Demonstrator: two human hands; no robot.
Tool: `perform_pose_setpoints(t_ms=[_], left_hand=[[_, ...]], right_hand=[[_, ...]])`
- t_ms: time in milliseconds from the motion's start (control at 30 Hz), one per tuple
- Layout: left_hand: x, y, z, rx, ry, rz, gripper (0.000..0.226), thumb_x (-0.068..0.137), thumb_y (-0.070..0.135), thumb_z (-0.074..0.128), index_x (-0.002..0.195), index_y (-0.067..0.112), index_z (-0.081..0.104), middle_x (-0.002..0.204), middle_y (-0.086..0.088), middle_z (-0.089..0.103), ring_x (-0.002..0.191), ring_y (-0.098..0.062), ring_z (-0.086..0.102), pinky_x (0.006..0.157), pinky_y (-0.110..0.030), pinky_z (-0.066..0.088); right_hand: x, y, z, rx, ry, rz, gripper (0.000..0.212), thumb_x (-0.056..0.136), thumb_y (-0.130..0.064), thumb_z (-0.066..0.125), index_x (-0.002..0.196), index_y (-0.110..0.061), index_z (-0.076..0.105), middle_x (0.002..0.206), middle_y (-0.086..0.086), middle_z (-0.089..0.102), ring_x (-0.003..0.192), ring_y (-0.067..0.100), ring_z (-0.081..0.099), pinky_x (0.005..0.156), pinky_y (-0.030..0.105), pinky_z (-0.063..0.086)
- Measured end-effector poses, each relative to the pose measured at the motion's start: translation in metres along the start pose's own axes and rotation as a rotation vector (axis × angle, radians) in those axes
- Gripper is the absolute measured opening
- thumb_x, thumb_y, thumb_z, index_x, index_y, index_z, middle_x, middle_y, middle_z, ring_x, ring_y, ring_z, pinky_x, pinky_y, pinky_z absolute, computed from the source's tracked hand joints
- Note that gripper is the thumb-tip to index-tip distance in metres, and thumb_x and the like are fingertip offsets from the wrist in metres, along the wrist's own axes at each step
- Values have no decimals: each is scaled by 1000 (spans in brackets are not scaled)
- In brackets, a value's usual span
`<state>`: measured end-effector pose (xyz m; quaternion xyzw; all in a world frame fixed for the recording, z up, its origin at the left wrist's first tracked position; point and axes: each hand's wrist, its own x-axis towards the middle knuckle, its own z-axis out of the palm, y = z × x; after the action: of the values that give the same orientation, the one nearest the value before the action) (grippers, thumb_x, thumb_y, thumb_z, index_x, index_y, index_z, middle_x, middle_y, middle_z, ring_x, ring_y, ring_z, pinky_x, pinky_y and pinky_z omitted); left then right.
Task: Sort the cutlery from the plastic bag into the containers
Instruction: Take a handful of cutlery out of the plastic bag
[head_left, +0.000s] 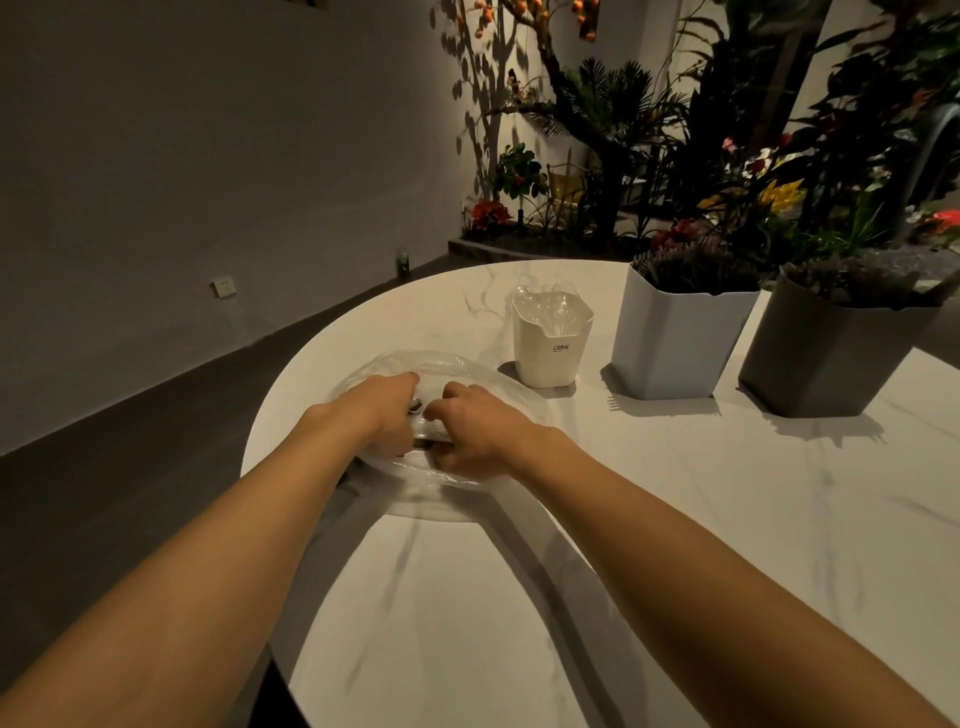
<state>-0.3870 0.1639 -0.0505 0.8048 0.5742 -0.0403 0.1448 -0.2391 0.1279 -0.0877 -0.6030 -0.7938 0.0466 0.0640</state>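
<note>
Near the left edge of the table (597, 571) lies the clear plastic bag (441, 366). The left hand (382, 410) and right hand (475, 431) both grip its film with curled fingers. Behind it, in a row toward the right, stand a white container (550, 358) holding clear spoons (550, 306), a pale grey container (670, 348) and a dark grey container (826, 364).

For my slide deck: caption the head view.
Left hand and right hand grip the plastic bag on the table, near the white container.
</note>
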Motion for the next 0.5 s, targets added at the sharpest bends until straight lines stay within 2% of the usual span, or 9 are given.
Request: perform_pose_setpoints(t_ms=[67,133,200,267,400,500], left_hand=[[0,-2,2,4,9,-5,82,85,13,62,158,24,25,145,-8,51,127,-34,52,103,-46,51],[1,-4,3,4,5,-7,84,84,14,62,158,26,25,145,-8,52,126,-34,52,102,-47,52],[2,-5,4,3,-2,-9,85,83,14,61,159,27,23,147,-8,51,129,-34,51,105,-47,50],[3,-4,3,-4,-11,-10,87,83,14,59,160,27,21,150,-7,49,133,-34,49,108,-46,48],[5,0,3,-25,-29,0,89,85,13,60,162,25,17,154,-6,48,137,-34,47,111,-43,44],[6,1,4,-31,-33,11,87,86,13,60,161,23,19,153,-6,49,136,-33,48,111,-42,45]], right_hand=[[1,4,-3,21,-71,75,44,89,-40,61,125,-15,61,122,11,52,111,32,54,95,36,47],[0,7,-7,24,-136,108,36,91,-44,60,112,-15,61,120,10,50,107,28,52,90,32,42],[0,7,-10,-4,-172,96,29,93,-46,57,100,-18,59,115,9,46,100,27,48,91,34,43],[0,5,-12,-50,-161,66,29,94,-43,57,105,-16,62,115,10,50,97,29,51,90,35,45],[0,1,-11,-43,-79,43,30,94,-34,58,115,-13,60,116,9,57,107,32,59,83,39,45],[-3,-5,-4,-159,-81,56,41,100,-36,47,132,-12,49,129,10,54,121,31,50,97,51,38]])
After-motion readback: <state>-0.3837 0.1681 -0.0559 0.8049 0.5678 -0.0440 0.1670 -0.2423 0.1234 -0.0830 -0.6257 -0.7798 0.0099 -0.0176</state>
